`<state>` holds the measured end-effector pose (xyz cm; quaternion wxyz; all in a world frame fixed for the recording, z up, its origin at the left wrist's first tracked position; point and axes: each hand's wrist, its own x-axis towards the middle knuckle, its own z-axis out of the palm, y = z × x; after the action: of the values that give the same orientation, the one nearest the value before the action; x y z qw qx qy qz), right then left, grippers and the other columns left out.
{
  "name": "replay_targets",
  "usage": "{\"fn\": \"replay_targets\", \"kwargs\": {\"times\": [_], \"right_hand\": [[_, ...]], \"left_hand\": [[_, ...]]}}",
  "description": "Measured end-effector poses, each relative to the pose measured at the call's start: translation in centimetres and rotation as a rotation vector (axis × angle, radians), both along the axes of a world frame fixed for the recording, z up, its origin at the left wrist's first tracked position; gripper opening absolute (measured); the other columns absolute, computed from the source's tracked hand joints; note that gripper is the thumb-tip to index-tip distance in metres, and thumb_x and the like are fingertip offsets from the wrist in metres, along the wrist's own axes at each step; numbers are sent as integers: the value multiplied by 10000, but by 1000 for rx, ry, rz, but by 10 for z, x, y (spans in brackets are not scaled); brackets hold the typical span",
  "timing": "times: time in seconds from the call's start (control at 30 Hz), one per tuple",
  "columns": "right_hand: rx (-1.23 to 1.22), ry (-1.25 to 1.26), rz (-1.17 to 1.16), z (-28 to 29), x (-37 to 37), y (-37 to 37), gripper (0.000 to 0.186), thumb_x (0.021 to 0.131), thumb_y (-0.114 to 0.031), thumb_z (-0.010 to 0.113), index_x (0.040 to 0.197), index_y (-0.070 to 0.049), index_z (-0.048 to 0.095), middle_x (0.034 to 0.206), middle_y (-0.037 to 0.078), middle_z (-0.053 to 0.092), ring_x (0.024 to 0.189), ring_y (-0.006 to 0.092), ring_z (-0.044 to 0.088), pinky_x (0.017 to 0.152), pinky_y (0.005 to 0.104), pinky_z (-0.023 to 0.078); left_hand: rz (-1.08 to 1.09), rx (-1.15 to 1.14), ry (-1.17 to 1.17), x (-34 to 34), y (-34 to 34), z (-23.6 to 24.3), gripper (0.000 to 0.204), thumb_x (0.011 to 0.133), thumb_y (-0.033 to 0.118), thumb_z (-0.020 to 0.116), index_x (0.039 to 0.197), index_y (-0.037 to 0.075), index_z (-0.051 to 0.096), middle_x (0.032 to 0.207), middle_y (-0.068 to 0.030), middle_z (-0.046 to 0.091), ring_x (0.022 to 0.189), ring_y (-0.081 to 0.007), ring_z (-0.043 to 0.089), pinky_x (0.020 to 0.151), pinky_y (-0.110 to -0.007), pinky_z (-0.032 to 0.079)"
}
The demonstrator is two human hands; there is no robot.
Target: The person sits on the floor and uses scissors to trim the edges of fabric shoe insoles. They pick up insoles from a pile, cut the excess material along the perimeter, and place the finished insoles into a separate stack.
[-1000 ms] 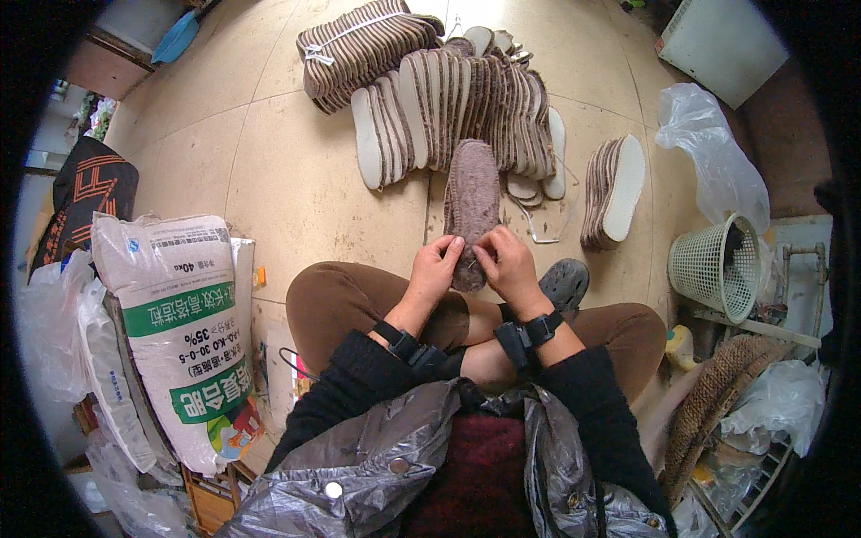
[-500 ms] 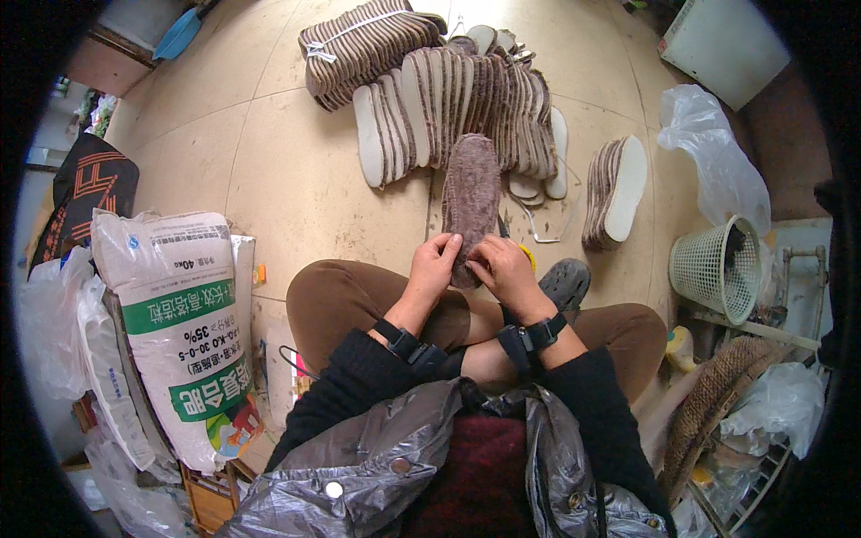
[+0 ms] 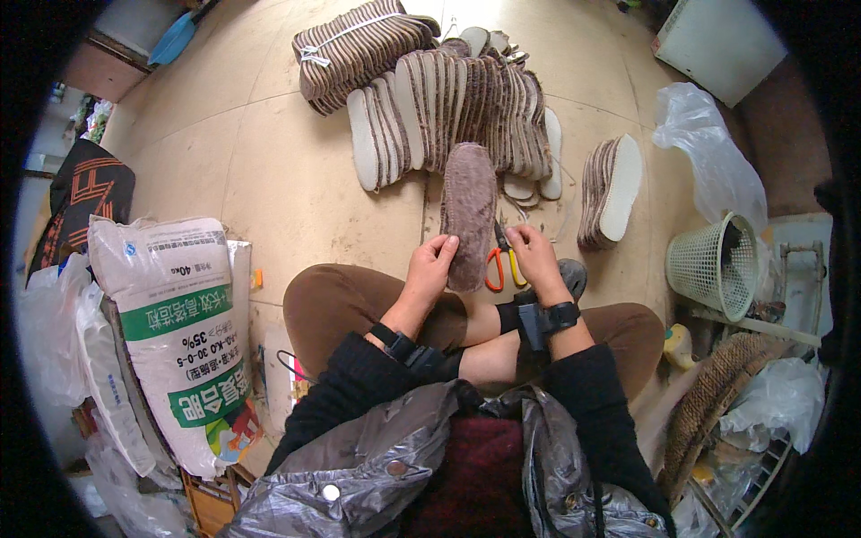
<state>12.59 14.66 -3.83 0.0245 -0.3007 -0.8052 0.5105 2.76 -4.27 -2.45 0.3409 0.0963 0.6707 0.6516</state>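
Note:
My left hand grips a brown fuzzy insole along its left side near the lower end, thumb on top, holding it upright before me. Just right of the insole, my right hand is closed with fingertips pinched; what it holds, if anything, is too small to make out. A tool with orange and yellow looped handles, seemingly scissors, lies between that hand and the insole. Beyond are a long row of cream-and-brown insoles, a tied bundle and a smaller stack at the right.
Large printed sacks and plastic bags stand at my left. At my right are a plastic bag, a white perforated basket and a metal rack. My crossed legs are below. A blue basin sits far left.
My right hand has left the insole's lower end and moved up and right. The orange-and-yellow tool now shows more. The insole's top is slightly lower than half a second ago.

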Motion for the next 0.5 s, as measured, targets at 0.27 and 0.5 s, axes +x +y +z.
{"fn": "replay_targets", "kwargs": {"times": [0.27, 0.5], "right_hand": [[-572, 185, -94, 18, -10, -27, 426, 954, -379, 470, 1074, 23, 544, 924, 70, 608, 842, 119, 533, 742, 275, 445], [-487, 330, -406, 28, -9, 8, 399, 987, -352, 406, 1044, 6, 572, 953, 36, 607, 876, 119, 555, 817, 261, 428]], "left_hand": [[-242, -12, 82, 3, 3, 8, 285, 946, 245, 529, 939, -30, 602, 827, 16, 583, 765, -68, 498, 690, -242, 434], [-456, -108, 198, 6, 2, 18, 260, 942, 240, 528, 935, -14, 585, 771, 4, 541, 766, -94, 484, 710, -271, 433]]}}
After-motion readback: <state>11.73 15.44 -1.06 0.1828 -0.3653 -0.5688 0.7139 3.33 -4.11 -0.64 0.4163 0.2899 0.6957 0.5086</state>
